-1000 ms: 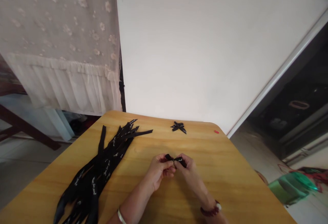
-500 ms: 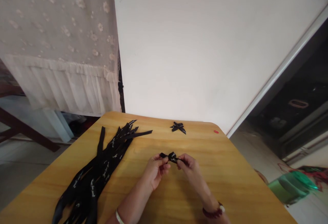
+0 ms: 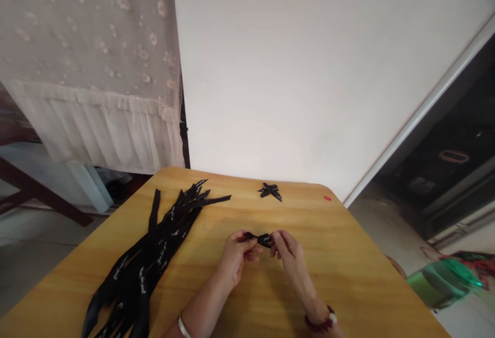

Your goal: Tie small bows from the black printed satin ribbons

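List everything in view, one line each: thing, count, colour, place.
ribbon piece: one, black with white print, pinched between both hands above the table's middle
ribbon strips: a pile, black with white print, left part of table
finished bow: one, black, far edge of table
small red bit: one, red, far right corner of table
table: one, yellow wood
lace curtain: one, cream, upper left
green container: one, on floor, right
left hand: one, silver bangle on wrist
right hand: one, dark red bracelet on wrist

black white-printed ribbons [image 3: 154,255], yellow wood-grain table [image 3: 348,276], black bow [image 3: 269,191]
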`<state>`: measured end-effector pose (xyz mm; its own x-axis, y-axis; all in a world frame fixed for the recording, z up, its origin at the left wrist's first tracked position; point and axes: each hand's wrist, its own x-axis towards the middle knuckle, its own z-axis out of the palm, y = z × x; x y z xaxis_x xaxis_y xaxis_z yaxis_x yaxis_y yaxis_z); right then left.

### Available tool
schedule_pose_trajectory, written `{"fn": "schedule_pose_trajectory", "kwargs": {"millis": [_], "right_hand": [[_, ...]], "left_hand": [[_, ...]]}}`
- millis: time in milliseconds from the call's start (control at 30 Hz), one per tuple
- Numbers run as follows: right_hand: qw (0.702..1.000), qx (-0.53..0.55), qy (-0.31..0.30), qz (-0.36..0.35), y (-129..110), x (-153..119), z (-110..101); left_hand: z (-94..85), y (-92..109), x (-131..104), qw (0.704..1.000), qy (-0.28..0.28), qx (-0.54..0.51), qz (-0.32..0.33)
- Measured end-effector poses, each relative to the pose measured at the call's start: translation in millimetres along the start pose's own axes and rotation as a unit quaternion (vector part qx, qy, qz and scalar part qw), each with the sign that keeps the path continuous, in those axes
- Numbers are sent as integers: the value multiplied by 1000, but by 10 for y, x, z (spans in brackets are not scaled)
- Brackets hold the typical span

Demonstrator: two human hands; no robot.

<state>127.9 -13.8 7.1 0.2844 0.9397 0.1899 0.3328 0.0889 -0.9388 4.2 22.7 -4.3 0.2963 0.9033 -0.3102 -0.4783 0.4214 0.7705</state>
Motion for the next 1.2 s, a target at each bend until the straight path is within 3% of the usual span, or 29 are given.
{"fn": "schedule_pose_trajectory", "kwargs": {"millis": [167, 400, 833, 1200], "right_hand": [[999, -2, -36, -22, 16, -4, 9], [999, -9, -28, -15, 104, 15, 39], [1000, 7, -30, -3, 54, 4, 34], [1000, -2, -26, -7, 24, -5, 14]], "left_hand": [[7, -15, -4, 1000, -22, 2, -6], [19, -38, -11, 999, -34, -1, -16], [26, -9, -17, 999, -23, -31, -34], [28, -11, -55, 997, -61, -30, -24]]}}
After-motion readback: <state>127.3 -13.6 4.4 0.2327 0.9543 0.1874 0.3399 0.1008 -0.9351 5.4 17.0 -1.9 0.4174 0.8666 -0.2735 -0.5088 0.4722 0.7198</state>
